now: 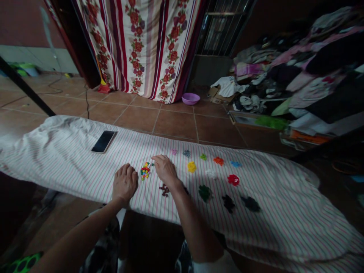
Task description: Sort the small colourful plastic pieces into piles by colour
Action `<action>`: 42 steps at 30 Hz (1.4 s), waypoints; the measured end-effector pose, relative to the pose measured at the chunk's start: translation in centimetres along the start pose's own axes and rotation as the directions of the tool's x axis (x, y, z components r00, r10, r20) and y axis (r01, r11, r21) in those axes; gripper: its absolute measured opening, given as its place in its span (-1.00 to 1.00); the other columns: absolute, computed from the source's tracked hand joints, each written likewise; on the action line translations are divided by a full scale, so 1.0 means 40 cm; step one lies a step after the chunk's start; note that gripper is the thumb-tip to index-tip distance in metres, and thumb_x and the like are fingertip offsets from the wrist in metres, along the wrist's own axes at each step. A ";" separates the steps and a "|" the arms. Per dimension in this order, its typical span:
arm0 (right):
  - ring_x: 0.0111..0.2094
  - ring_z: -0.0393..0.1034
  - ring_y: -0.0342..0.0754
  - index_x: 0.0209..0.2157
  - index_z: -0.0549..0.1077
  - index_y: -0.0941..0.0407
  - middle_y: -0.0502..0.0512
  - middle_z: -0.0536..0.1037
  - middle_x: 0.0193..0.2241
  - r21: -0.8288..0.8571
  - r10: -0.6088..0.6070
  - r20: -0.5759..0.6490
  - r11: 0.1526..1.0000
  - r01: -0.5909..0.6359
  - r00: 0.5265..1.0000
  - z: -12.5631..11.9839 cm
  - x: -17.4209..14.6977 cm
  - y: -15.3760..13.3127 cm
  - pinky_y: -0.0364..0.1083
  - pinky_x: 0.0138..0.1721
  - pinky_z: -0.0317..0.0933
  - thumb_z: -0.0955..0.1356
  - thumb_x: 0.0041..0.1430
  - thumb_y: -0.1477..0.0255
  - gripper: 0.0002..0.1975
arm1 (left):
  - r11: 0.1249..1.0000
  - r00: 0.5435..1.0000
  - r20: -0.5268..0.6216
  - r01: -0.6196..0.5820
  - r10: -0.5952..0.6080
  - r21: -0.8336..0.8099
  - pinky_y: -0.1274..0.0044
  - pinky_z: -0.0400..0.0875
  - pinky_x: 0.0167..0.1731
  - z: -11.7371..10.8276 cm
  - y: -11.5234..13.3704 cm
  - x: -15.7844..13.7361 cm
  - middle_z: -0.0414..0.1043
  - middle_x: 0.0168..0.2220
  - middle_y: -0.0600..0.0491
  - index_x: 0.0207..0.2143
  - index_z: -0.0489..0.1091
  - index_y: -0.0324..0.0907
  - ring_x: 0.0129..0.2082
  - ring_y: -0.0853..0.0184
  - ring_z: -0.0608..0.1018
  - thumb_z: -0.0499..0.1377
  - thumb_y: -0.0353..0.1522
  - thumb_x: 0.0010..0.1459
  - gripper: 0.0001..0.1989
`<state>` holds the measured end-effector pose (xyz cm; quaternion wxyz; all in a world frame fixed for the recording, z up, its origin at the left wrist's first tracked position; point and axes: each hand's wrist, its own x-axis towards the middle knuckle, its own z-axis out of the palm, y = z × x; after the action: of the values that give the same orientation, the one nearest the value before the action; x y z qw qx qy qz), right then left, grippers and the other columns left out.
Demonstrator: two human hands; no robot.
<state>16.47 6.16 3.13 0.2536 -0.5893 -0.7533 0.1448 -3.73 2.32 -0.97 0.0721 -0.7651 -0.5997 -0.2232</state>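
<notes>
Small plastic pieces in mixed colours form a pile (145, 171) on the striped cloth, between my two hands. My left hand (125, 184) rests on the cloth left of that pile, palm down, fingers lying forward and holding nothing visible. To the pile's right is my right hand (165, 168), its fingers drawn together and pointing left. A tiny dark green piece (152, 164) lies at its fingertips; whatever is between them is hidden. Brown pieces (164, 190) sit under my right wrist. Other heaps, sorted by colour, spread rightward, including yellow (191, 167), red (233, 179) and dark green (204, 193).
A phone (104, 141) lies on the cloth at the left. Further heaps are orange (218, 160), blue (236, 163), white (211, 173) and black (228, 203). Beyond the cloth, a purple basin (190, 99) stands on the tiled floor near a floral curtain (150, 49).
</notes>
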 end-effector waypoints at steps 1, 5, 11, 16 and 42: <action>0.00 0.35 -0.01 0.01 0.52 0.02 0.10 0.55 -0.01 -0.012 0.012 0.010 1.000 -0.012 1.000 0.005 0.002 0.003 -0.07 0.04 0.22 0.22 0.33 0.54 -0.65 | 1.000 1.000 0.002 0.001 -0.001 0.005 0.22 0.24 0.09 0.000 0.001 0.000 0.42 0.01 -0.22 -0.15 0.35 -0.22 0.10 0.08 0.39 -0.07 -0.28 0.32 -0.73; 0.04 0.33 -0.01 0.08 0.49 0.09 0.12 0.52 0.06 -0.042 0.028 0.050 0.999 -0.025 0.998 0.022 0.013 0.020 -0.07 0.08 0.19 0.16 0.31 0.62 -0.56 | 1.000 1.000 0.007 0.011 -0.011 0.014 0.23 0.26 0.08 0.000 0.003 0.001 0.42 0.03 -0.20 -0.15 0.36 -0.22 0.09 0.08 0.40 -0.07 -0.28 0.32 -0.73; 0.07 0.33 -0.01 0.13 0.46 0.14 0.14 0.48 0.11 -0.044 0.004 0.090 0.999 0.000 0.996 0.047 0.021 0.021 -0.06 0.13 0.16 0.15 0.22 0.69 -0.47 | 1.000 1.000 -0.012 0.019 -0.019 0.013 0.23 0.28 0.09 0.001 0.004 0.002 0.42 0.04 -0.20 -0.15 0.37 -0.21 0.09 0.08 0.41 -0.06 -0.29 0.32 -0.73; 0.04 0.37 -0.01 0.14 0.45 0.17 0.19 0.51 0.08 -0.029 0.012 0.125 1.000 -0.009 0.992 0.045 0.022 0.005 -0.08 0.10 0.17 0.14 0.21 0.71 -0.46 | 1.000 1.000 -0.024 0.008 -0.008 0.022 0.24 0.28 0.10 0.006 0.001 0.000 0.43 0.03 -0.19 -0.14 0.38 -0.22 0.10 0.10 0.42 -0.06 -0.30 0.33 -0.73; -0.04 0.40 -0.05 -0.02 0.53 0.13 0.18 0.56 -0.08 -0.077 0.056 0.115 0.996 -0.047 0.992 0.036 0.033 0.014 -0.13 0.01 0.20 0.17 0.31 0.61 -0.62 | 0.999 0.999 -0.012 0.032 -0.032 0.008 0.22 0.30 0.09 0.010 -0.004 -0.003 0.42 0.06 -0.20 -0.13 0.37 -0.22 0.10 0.08 0.41 -0.05 -0.44 0.26 -0.76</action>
<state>15.91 7.68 1.92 0.1829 -0.6081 -0.7562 0.1577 -3.79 2.39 -1.42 0.0754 -0.7538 -0.6122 -0.2265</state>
